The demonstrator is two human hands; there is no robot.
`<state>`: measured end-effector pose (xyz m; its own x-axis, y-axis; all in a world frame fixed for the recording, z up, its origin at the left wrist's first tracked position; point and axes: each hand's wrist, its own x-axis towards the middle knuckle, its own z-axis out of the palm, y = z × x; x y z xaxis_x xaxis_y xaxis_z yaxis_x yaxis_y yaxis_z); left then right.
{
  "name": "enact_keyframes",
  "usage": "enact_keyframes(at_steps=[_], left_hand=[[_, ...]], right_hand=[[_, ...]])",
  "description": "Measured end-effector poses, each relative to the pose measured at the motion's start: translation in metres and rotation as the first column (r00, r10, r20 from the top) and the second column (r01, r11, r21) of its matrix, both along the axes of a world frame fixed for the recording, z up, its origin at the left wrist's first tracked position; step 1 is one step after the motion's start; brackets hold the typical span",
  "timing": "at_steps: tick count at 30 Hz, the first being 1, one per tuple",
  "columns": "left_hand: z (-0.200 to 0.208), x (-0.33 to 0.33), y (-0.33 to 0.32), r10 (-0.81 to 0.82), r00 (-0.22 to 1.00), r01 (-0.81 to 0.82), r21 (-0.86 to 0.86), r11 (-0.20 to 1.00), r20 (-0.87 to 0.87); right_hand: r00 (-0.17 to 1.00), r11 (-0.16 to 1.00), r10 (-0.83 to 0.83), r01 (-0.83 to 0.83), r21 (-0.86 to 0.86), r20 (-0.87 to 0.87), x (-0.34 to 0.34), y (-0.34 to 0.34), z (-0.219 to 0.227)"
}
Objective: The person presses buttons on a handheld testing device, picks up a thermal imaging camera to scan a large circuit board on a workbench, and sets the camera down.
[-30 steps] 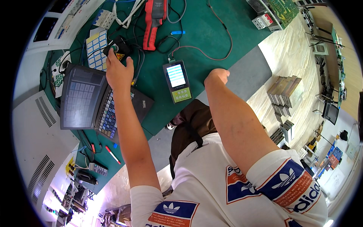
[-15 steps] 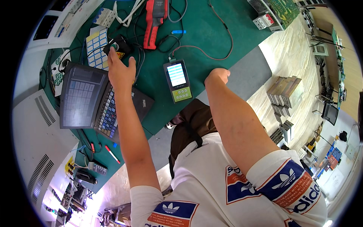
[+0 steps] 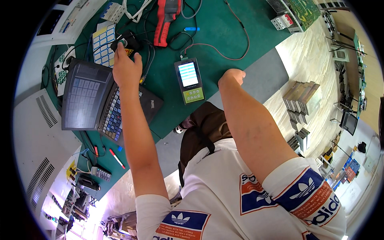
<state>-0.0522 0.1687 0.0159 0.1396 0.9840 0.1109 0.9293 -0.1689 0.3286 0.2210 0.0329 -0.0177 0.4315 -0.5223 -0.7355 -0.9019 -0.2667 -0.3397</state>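
My left hand (image 3: 128,72) reaches over the laptop (image 3: 86,96) to a small black device with a round green top (image 3: 122,43). The index fingertip touches that device, and the thumb stands apart from it. The other fingers are partly hidden. At the table's near edge my right hand (image 3: 233,76) is curled closed, with nothing showing in it. Between the hands lies a handheld meter (image 3: 189,81) with a lit screen and a green keypad. Red and black leads (image 3: 216,53) run from its top end across the table.
A red and grey clamp meter (image 3: 165,24) lies among cables on the green table (image 3: 216,20). Behind the laptop sits a sheet of blue-edged labels (image 3: 104,44). A red and white marker (image 3: 117,159) and a calculator (image 3: 101,173) lie at lower left. A circuit breaker (image 3: 282,22) stands upper right.
The view has shifted slightly, so the table things sit a little differently. My left hand stays at the black device, and my right hand remains curled at the table edge.
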Motion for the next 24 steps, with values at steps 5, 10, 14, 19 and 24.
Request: enact_keyframes(at_steps=[5, 10, 14, 19, 24], left_hand=[[0.006, 0.003, 0.008, 0.015, 0.999, -0.018, -0.063, 0.998, -0.046], [0.010, 0.006, 0.005, 0.032, 0.997, -0.036, -0.066, 0.997, -0.066], [0.008, 0.008, 0.001, 0.016, 0.999, -0.017, -0.017, 1.000, -0.051], [0.005, 0.007, -0.005, -0.004, 1.000, 0.004, 0.000, 1.000, 0.025], [0.003, -0.030, -0.082, 0.008, 0.949, -0.097, 0.268, 0.959, 0.315]], right_hand=[[1.000, 0.999, 0.029, -0.029, -0.018, -0.001, 0.000, -0.001, 0.000], [1.000, 0.999, 0.006, -0.007, 0.037, 0.025, -0.002, -0.001, 0.002], [1.000, 1.000, 0.022, -0.022, -0.004, 0.007, -0.001, 0.000, 0.001], [1.000, 0.999, 0.023, -0.023, -0.037, -0.010, 0.000, 0.000, 0.002], [1.000, 1.000, 0.024, -0.024, 0.013, 0.007, 0.000, 0.000, 0.005]])
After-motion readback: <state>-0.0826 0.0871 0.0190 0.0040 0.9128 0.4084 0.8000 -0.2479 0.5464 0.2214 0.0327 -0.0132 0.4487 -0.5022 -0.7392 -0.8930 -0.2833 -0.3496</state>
